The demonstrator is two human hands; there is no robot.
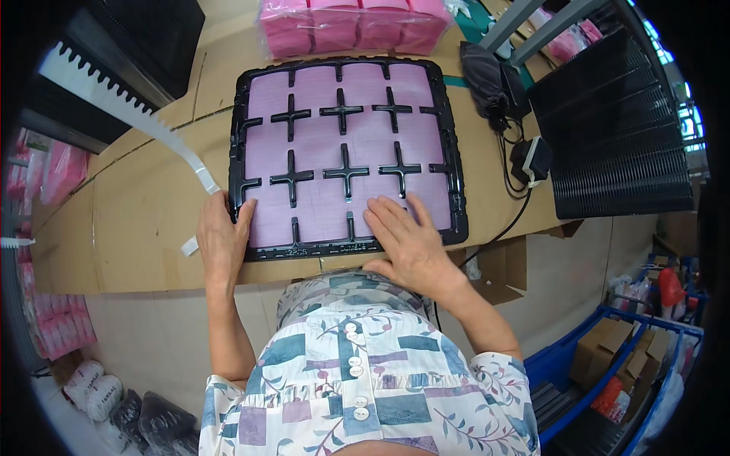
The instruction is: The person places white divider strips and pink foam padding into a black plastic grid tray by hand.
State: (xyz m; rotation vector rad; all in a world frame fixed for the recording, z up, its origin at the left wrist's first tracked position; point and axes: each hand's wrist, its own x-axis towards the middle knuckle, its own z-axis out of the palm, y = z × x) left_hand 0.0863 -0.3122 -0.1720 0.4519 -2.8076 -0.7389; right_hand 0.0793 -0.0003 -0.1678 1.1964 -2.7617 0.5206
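"Where was the tray?"

"The black tray lay flat on the cardboard-covered tabletop, right in front of the person. A lilac sheet filled it, and black cross-shaped dividers showed through in rows."

"And the right hand?"

"The right hand rested palm down near the tray's front right part, its fingertips on the lilac sheet. The thumb stood apart from the fingers, and nothing was gripped."

"What about the left one?"

"The left hand was at the front left corner, thumb over the tray's edge, fingers along the outside. Their undersides were hidden, so I couldn't tell whether it was clamped on anything."

"Was something pale beside it?"

"Yes, a white strip with a toothed edge, which ran from the upper left down to that hand."

"What stood around the tray?"

"Bright pink pieces in clear wrap sat just behind it. To the right were a dark pouch, a black adapter with a cable, and, farther over, a stack of ridged black trays."
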